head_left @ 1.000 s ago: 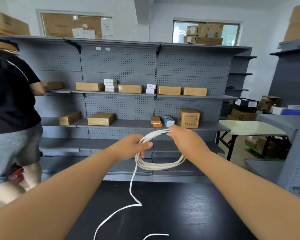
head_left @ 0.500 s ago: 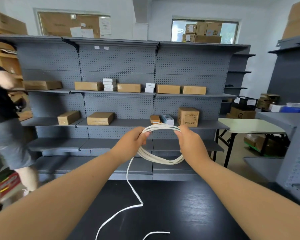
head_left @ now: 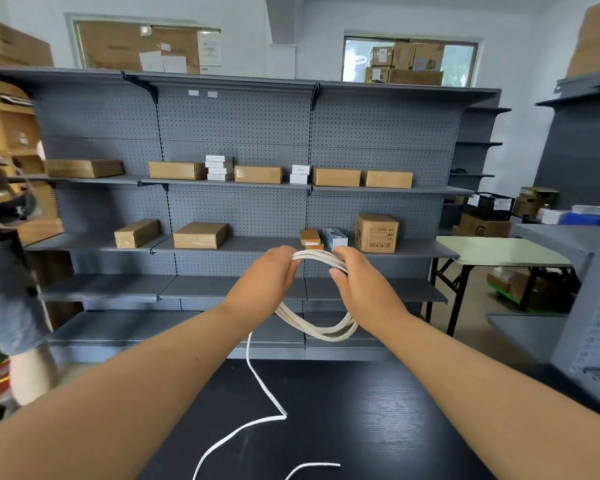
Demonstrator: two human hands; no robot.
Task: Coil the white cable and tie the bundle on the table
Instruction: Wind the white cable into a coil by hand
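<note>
Above the black counter [head_left: 378, 427], the white cable [head_left: 321, 334] is up in the air, several loops gathered into one coil between two hands. The left hand [head_left: 264, 282] grips the top of the coil, its fingers [head_left: 284, 263] curled round the strands. The right hand [head_left: 361, 289] grips the same top stretch just beside it, fingers wrapped over and thumb tucked under. The hands are close together but not touching, and the bottom of the coil sags below the wrists.

A loose tail [head_left: 257, 379] drops from the coil's left side onto the counter, kinks sharply, and runs off the near edge of view. Another short curve of cable lies on the counter by the bottom edge.

Behind, grey pegboard shelving [head_left: 239, 133] carries brown parcels and small white cartons. One taller cardboard box [head_left: 376, 233], just past the right hand, shows dark print and handling symbols, too small to read. Papers on the corkboard [head_left: 118, 46] up top are illegible as well. At the far left stands a blurred person [head_left: 4, 289] in grey shorts, and a pale folding table [head_left: 499, 252] sits to the right.
</note>
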